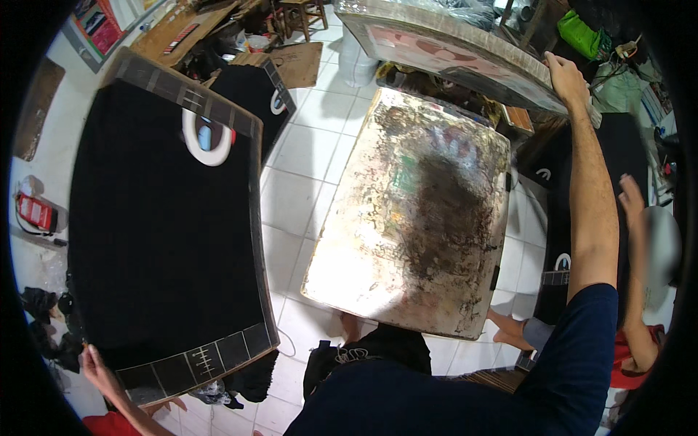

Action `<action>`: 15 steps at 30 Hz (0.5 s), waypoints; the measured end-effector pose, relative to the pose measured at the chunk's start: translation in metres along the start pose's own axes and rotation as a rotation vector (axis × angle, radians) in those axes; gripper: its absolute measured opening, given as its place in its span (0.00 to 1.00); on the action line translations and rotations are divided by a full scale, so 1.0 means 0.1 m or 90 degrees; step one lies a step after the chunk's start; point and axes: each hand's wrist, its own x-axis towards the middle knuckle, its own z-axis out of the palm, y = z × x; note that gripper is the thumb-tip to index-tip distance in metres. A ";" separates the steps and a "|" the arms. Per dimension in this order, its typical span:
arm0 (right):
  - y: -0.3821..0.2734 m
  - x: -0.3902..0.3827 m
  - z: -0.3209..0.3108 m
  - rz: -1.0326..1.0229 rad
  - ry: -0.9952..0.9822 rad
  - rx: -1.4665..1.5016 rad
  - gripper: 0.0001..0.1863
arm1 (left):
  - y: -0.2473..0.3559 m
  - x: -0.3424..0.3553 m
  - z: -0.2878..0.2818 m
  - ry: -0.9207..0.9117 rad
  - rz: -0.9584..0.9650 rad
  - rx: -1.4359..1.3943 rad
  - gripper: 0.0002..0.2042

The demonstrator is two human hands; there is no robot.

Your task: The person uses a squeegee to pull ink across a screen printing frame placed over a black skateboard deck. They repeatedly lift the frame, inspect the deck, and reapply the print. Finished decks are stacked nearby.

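Observation:
My right hand (568, 83) is closed around the edge of a large wooden-framed screen (451, 62), which stands raised and tilted at the far side. Red and pale patches show on its inner face. Below it lies a paint-stained board (356, 211), pale with dark, green and bluish smears. My navy-sleeved right arm stretches up past the board's right side. My left hand is out of view. To the left, black cloth (167, 225) covers a big panel with white line marks at both ends and a white U-shaped piece (207, 142) with blue inside.
A co-worker's hand (98, 370) is at the left panel's near corner. On the right, another person's hand (631, 192) is raised beside a second black-covered panel (618, 145). White floor tiles (298, 174) show between the panels. A wooden bench (171, 36) stands at the back left.

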 end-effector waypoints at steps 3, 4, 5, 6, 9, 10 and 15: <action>0.01 0.03 0.02 0.005 0.002 -0.003 0.34 | -0.16 0.20 -0.44 0.035 -0.069 -0.080 0.19; 0.02 0.04 0.03 0.003 -0.004 0.001 0.34 | -0.26 0.19 -0.40 0.044 -0.082 -0.108 0.20; 0.04 0.04 0.04 0.003 -0.009 0.005 0.35 | -0.38 0.15 -0.27 0.030 -0.080 -0.158 0.20; 0.05 0.04 0.05 0.005 -0.011 0.008 0.35 | -0.50 0.09 -0.07 0.034 -0.120 -0.110 0.20; 0.07 -0.02 0.07 0.008 -0.023 0.004 0.35 | -0.91 -0.39 0.99 -0.056 -0.156 -0.301 0.13; 0.06 -0.04 0.07 0.011 -0.018 -0.006 0.33 | -1.00 -0.60 1.39 -0.061 -0.208 -0.322 0.12; -0.01 -0.25 0.06 0.031 -0.005 -0.011 0.31 | -0.83 -1.47 3.34 -0.159 -0.228 -0.262 0.14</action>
